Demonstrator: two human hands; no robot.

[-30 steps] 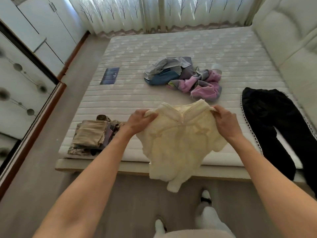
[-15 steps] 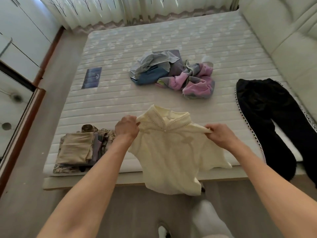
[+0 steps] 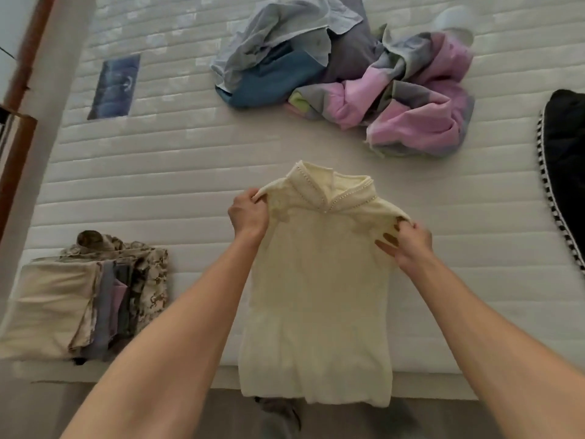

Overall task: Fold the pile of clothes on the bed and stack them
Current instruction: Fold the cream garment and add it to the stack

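- Where the mattress edge meets the grey floor, the hem of a cream knitted short-sleeved top [image 3: 316, 296] hangs over the near side of the white quilted mattress [image 3: 177, 172]; the rest of the top lies flat on the mattress, collar pointing away from the person, front side up
- Gripping the top's left shoulder, the left hand [image 3: 248, 212] has its fingers curled and pinched on a fold of the knit beside the collar; the forearm runs up from the lower left
- At the top's right shoulder, the right hand [image 3: 406, 243] pinches the sleeve edge between thumb and curled fingers, while other fingers lie straighter on the fabric below; both hands hold the same garment, one on each shoulder
- To the left, near the mattress edge and apart from the top, sits a stack of folded clothes [image 3: 85, 299]: a beige piece on top, lilac and grey-blue layers under it, a camouflage-print garment at the bottom
- At the right edge of view lies a black garment with a black-and-white checked trim [image 3: 566, 172], only partly in frame
- Farther up the mattress, beyond the collar, lies the unfolded pile of clothes [image 3: 348, 74]: grey-blue and teal pieces to the left, a pink, lilac and grey piece to the right, tangled together
- Up on the left, a small dark blue rectangular label [image 3: 114, 87] lies flat on the mattress
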